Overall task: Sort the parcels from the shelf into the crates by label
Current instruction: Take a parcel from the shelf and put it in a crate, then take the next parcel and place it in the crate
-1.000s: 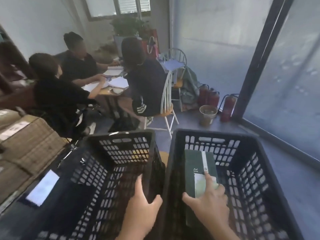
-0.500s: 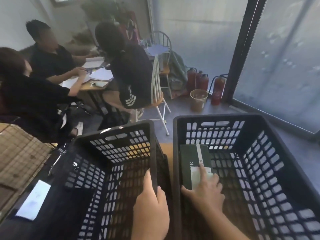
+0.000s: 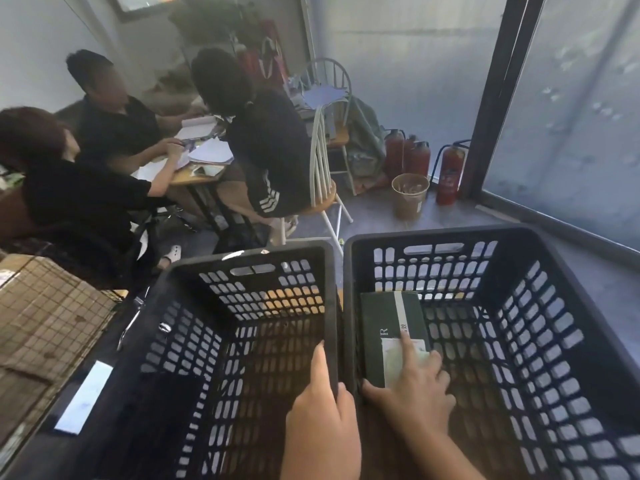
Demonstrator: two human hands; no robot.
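At far left a wire shelf [image 3: 52, 317] is showing brown boxes behind its grid, their number not countable. Next to it, a white label [image 3: 85, 398] is lying on the dark surface [image 3: 38, 448] beside the left crate [image 3: 242, 271], which is showing no parcel inside. The left hand [image 3: 323, 415] is gripping that crate's right wall, forefinger running up the inner face and thumb hooked over the rim. Two crates are standing side by side, walls almost touching. In the right crate [image 3: 519, 244] one dark green parcel [image 3: 388, 317] is lying flat against the left wall, its long axis running away from the person toward the far wall. The right hand [image 3: 414, 386] is resting on the parcel's near end, fingers straight, forefinger pressing on the pale label; it is not clasping the parcel. The parcel is lying directly ahead of this hand, and the right hand is the nearer of the two. Judged from this, the placing appears all but done. Beyond, three people are sitting at a small desk; four red fire extinguishers [image 3: 450, 171] are standing by the window.
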